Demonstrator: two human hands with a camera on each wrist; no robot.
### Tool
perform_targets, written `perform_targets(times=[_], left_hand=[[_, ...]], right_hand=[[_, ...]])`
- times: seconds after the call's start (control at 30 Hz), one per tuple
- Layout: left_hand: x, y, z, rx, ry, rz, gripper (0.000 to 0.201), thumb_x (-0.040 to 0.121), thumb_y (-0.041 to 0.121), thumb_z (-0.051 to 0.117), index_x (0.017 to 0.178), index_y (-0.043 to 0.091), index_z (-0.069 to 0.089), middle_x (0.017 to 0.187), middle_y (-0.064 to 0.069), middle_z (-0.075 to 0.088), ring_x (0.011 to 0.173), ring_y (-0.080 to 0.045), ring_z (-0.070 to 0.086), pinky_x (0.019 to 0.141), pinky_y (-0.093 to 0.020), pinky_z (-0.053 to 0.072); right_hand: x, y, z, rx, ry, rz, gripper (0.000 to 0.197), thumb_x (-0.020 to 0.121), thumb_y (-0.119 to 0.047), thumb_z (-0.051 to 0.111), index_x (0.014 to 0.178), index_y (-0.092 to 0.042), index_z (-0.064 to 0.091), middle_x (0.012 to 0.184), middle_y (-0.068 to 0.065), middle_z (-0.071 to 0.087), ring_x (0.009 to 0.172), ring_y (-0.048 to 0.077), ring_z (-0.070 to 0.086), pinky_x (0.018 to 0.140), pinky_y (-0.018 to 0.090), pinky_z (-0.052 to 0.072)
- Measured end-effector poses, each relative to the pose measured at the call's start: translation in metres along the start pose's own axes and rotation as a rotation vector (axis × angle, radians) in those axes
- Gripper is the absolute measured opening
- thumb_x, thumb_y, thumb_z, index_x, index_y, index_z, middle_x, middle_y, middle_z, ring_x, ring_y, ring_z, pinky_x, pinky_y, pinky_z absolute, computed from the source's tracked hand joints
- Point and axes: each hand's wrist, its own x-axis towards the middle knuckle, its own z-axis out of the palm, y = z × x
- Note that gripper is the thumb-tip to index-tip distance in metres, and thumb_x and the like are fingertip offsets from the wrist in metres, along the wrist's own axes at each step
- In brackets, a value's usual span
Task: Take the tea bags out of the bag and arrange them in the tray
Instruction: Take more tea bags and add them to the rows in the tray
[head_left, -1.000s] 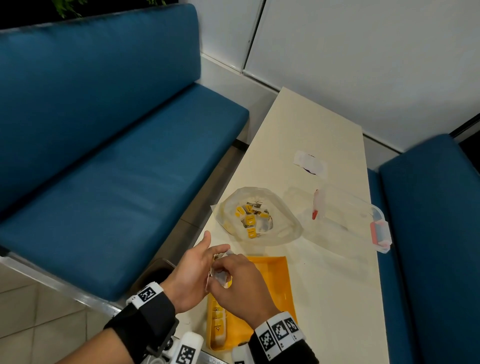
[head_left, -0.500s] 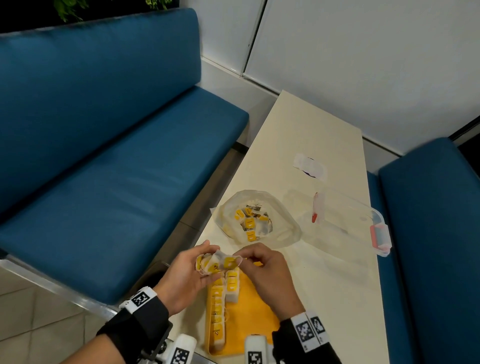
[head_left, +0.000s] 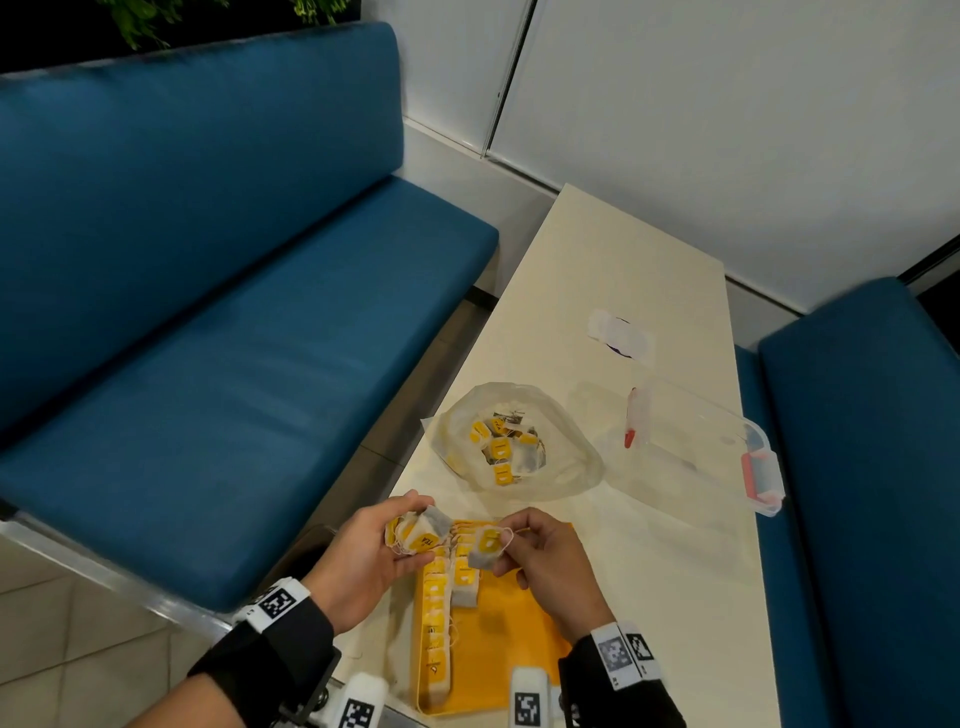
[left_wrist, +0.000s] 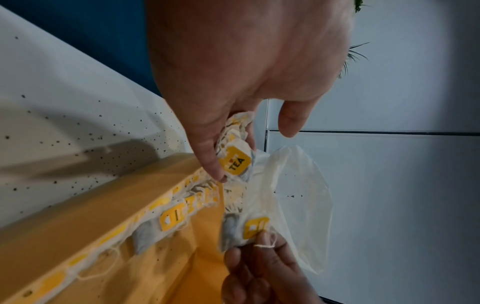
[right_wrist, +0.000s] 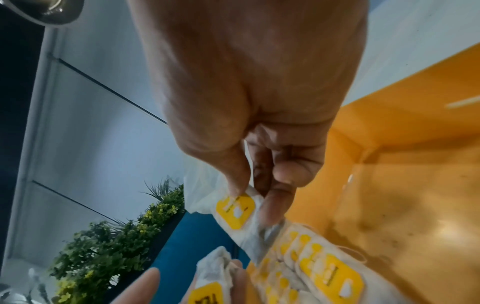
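Pinching one tea bag (head_left: 485, 552) over the tray (head_left: 524, 649), the right hand (head_left: 545, 566) should seat it upright beside the row — left hand (head_left: 363, 551) clutches a bunch (head_left: 415, 530); more remain in the bag (head_left: 519, 441).

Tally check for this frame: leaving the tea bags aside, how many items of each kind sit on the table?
Yellow tray: 1
Clear plastic bag: 1
Clear plastic container with red clips: 1
White paper slip: 1
Total: 4
Tea bags: too overlapped to count.
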Motion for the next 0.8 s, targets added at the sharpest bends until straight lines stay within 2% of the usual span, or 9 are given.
perform_targets(times=[0.13,0.2,0.27,0.33,0.43,0.5,0.57,0.67,0.8], left_hand=[[-0.004,0.001,0.002,0.015,-0.001,0.005,0.033,0.099,0.029,0.061,0.114,0.004,0.076,0.132,-0.017,0.066,0.109,-0.029,0.071,0.075,-0.033,0.063],[-0.004,-0.001,0.002,0.019,-0.003,0.015,0.035,0.099,0.028,0.061,0.117,0.001,0.074,0.122,-0.015,0.070,0.105,-0.028,0.072,0.076,-0.033,0.063],[-0.005,-0.002,0.003,0.026,-0.002,0.025,0.036,0.099,0.028,0.061,0.118,0.000,0.073,0.117,-0.012,0.071,0.106,-0.028,0.072,0.080,-0.035,0.062],[-0.003,-0.002,0.003,0.042,0.013,0.030,0.035,0.100,0.028,0.060,0.117,0.001,0.074,0.120,-0.012,0.071,0.112,-0.030,0.070,0.083,-0.036,0.062],[-0.001,-0.003,0.003,0.059,0.027,0.024,0.033,0.100,0.028,0.060,0.115,0.002,0.075,0.125,-0.010,0.069,0.120,-0.032,0.067,0.082,-0.035,0.062],[0.000,-0.003,0.004,0.070,0.027,0.040,0.034,0.100,0.028,0.060,0.115,0.002,0.075,0.124,-0.008,0.069,0.118,-0.031,0.068,0.085,-0.037,0.061],[0.000,-0.003,0.004,0.075,0.029,0.039,0.034,0.100,0.028,0.060,0.116,0.001,0.075,0.120,-0.005,0.070,0.116,-0.030,0.069,0.087,-0.038,0.060],[0.001,-0.003,0.004,0.078,0.023,0.039,0.034,0.101,0.029,0.059,0.115,0.001,0.075,0.123,-0.006,0.069,0.118,-0.031,0.068,0.091,-0.040,0.059],[0.001,-0.003,0.003,0.074,0.030,0.039,0.034,0.101,0.030,0.059,0.112,0.002,0.077,0.131,-0.009,0.065,0.115,-0.030,0.069,0.087,-0.039,0.060]], right_hand=[[-0.002,0.018,0.003,-0.090,-0.044,0.083,0.007,0.097,-0.008,0.059,0.092,-0.009,0.063,0.062,0.008,0.070,0.056,0.015,0.065,0.045,0.015,0.040],[-0.002,0.027,0.006,-0.134,-0.074,0.131,0.008,0.097,-0.008,0.058,0.090,-0.010,0.063,0.058,0.002,0.068,0.051,0.012,0.063,0.045,0.018,0.041],[0.001,0.038,0.011,-0.195,-0.103,0.164,0.009,0.095,-0.012,0.059,0.088,-0.014,0.064,0.057,0.003,0.069,0.052,0.015,0.065,0.050,0.024,0.046],[0.005,0.046,0.016,-0.271,-0.123,0.194,0.009,0.092,-0.016,0.060,0.085,-0.019,0.064,0.061,0.005,0.071,0.056,0.018,0.067,0.052,0.027,0.049],[0.007,0.048,0.024,-0.329,-0.131,0.212,0.010,0.092,-0.017,0.059,0.085,-0.021,0.064,0.067,0.004,0.072,0.057,0.016,0.069,0.047,0.023,0.047],[0.010,0.048,0.029,-0.298,-0.133,0.218,0.011,0.095,-0.013,0.057,0.086,-0.019,0.062,0.067,0.004,0.069,0.054,0.016,0.069,0.042,0.021,0.045],[0.010,0.046,0.033,-0.258,-0.135,0.235,0.010,0.096,-0.011,0.057,0.088,-0.016,0.060,0.068,0.003,0.067,0.054,0.020,0.070,0.041,0.023,0.045],[0.014,0.048,0.038,-0.202,-0.116,0.256,0.009,0.095,-0.012,0.058,0.087,-0.012,0.059,0.063,0.005,0.068,0.058,0.027,0.070,0.043,0.027,0.047],[0.017,0.045,0.043,-0.165,-0.041,0.259,0.006,0.093,-0.009,0.059,0.087,-0.011,0.060,0.070,0.012,0.071,0.061,0.032,0.073,0.045,0.029,0.053]])
